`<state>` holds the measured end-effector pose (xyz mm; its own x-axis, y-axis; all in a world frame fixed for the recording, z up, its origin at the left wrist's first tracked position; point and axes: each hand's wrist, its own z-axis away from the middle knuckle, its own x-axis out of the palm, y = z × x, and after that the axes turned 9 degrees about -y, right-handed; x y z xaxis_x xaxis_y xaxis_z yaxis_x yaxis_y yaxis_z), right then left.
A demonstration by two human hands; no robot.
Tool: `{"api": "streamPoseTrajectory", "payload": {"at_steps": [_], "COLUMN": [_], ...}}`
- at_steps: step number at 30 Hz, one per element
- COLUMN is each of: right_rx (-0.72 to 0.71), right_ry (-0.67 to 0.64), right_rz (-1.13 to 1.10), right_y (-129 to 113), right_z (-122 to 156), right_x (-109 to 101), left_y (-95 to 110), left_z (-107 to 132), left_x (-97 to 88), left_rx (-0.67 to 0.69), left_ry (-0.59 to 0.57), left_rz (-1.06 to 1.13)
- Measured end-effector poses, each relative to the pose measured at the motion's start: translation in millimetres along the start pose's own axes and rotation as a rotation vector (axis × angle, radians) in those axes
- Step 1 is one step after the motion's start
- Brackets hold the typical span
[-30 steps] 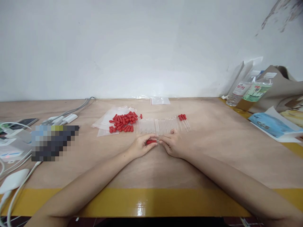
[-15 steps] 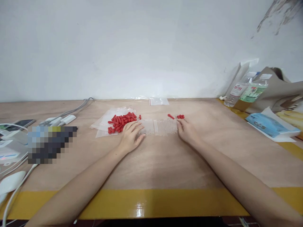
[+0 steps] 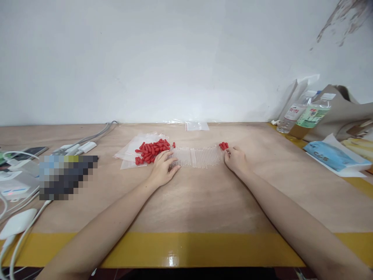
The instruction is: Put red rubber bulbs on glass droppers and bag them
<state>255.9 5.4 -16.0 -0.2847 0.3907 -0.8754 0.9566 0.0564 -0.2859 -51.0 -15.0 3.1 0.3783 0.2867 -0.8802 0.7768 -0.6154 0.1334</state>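
A row of clear plastic tubes [image 3: 199, 156] lies side by side across the middle of the wooden table [image 3: 204, 194]. A heap of small red rubber caps [image 3: 152, 150] rests on flat clear bags just left of the row. A few tubes with red caps fitted [image 3: 223, 146] lie at the row's right end. My left hand [image 3: 162, 168] lies flat with fingers spread over the left end of the row, beside the red heap. My right hand [image 3: 236, 159] rests at the right end, its curled fingers touching the capped tubes; I cannot see whether it grips one.
A small clear bag [image 3: 197, 125] lies by the wall. White chargers and cables [image 3: 77, 147] and a blurred-out patch [image 3: 65, 177] fill the left side. Two water bottles [image 3: 305, 112], a brown bag and a blue-printed sheet [image 3: 332, 156] stand at the right. Yellow tape [image 3: 186, 249] edges the table front.
Both hands held a red-capped tube together near me a second ago. They then parted: the left went to the row's left end, the right carried the capped tube to the right end.
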Motion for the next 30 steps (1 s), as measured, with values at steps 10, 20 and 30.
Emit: {"api": "streamPoseTrajectory", "payload": {"at_steps": [10,20,30], "right_rx": [0.078,0.176,0.037], "right_ry": [-0.046,-0.258,-0.114], "right_rz": [-0.063,-0.037,-0.022], "right_y": [-10.2,-20.9,-17.1], "right_z": [-0.4,-4.2,-2.8], "right_x": [-3.5,-12.5,3.7], "left_y": [3.8,-23.5,-34.6], "left_z": [0.5,-77.9,-120.5], "left_x": [1.2,-2.0,25.3], "left_rx": [-0.073,-0.444,-0.660], "left_ry": [0.016,-0.030,-0.201], "left_rz": [-0.008,-0.271,-0.342]}}
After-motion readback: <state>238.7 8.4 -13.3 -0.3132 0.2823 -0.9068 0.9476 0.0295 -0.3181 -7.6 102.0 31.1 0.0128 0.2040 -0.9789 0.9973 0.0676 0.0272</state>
